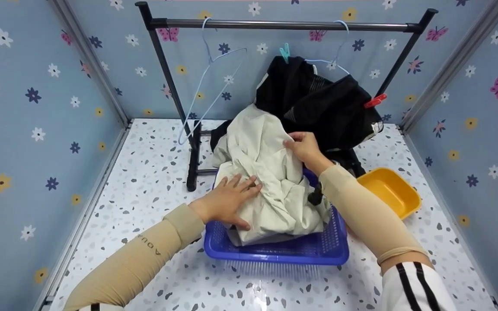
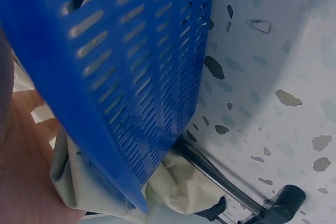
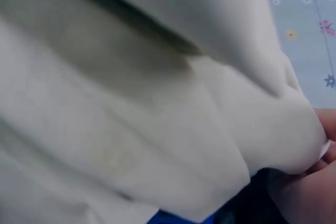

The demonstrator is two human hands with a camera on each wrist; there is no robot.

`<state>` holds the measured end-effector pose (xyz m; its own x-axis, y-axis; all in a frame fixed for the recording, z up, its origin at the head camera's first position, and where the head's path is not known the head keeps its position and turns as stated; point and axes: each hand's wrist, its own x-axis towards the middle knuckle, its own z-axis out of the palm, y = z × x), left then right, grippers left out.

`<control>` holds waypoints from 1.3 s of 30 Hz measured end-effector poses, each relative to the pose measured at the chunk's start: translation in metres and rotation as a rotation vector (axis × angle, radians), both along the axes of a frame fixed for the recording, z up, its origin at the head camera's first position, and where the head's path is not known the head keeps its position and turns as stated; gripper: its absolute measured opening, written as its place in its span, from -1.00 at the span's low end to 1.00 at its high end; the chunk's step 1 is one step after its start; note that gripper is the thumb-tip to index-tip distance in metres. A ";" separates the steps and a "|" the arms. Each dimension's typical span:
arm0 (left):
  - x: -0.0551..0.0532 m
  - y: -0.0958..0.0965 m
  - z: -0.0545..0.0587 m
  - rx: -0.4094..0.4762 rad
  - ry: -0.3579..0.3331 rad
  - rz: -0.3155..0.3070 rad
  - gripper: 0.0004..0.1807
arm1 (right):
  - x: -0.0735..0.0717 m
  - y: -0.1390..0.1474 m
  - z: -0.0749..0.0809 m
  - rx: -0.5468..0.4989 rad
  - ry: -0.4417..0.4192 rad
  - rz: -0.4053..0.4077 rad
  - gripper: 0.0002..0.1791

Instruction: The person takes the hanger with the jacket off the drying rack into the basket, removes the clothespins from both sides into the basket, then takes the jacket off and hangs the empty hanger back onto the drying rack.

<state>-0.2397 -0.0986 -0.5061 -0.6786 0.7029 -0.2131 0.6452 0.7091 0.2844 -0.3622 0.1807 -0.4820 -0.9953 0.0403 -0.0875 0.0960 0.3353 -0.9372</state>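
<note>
A pale cream garment [image 1: 266,172] lies bunched in the blue plastic basket [image 1: 275,258] and rises above its far rim. My left hand [image 1: 229,199] rests on its left side, fingers straight and spread. In the left wrist view this hand [image 2: 31,171] is beside the slotted basket wall [image 2: 131,61], with cream cloth [image 2: 84,182] at its fingers. With thumb and fingers, my right hand [image 1: 307,149] pinches the garment's upper right edge. The right wrist view shows that hand [image 3: 310,182] at the edge of the cloth [image 3: 210,129], which fills most of the picture.
Behind the basket stands a black clothes rack [image 1: 275,24]. On it hang a bare blue hanger [image 1: 208,65] and another holding a black garment [image 1: 318,103], with a teal clothespin [image 1: 285,52] and a red clothespin [image 1: 375,101]. A yellow bin [image 1: 389,192] sits right of the basket.
</note>
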 end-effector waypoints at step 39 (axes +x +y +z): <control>-0.039 -0.014 0.064 0.388 0.628 0.060 -0.11 | 0.081 0.053 0.021 0.295 0.706 0.908 -0.76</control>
